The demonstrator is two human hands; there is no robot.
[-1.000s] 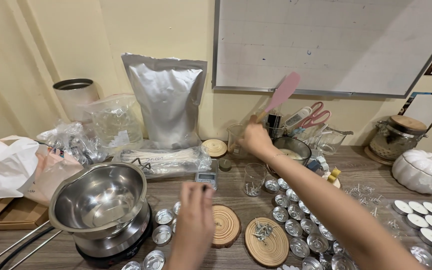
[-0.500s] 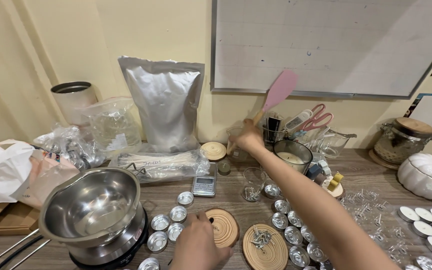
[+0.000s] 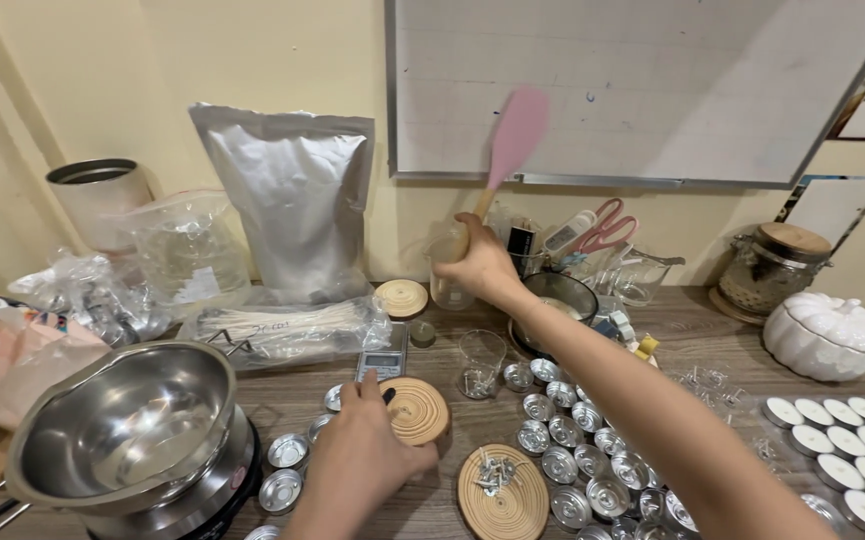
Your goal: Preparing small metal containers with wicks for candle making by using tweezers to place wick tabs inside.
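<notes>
Fingers (image 3: 472, 255) have lifted pink spatula (image 3: 514, 135) higher than before.

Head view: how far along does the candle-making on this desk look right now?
Done: white filled tealights at the right. In hand: the right hand lifts a pink silicone spatula; the left hand rests by a round wood-slice coaster. Left: many empty aluminium tealight cups and an empty steel bowl.

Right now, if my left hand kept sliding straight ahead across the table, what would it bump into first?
Probably the small digital scale, just beyond the fingers of the left hand. The round wood slice sits at the hand's right, already touching it. Depth is hard to judge.
</notes>
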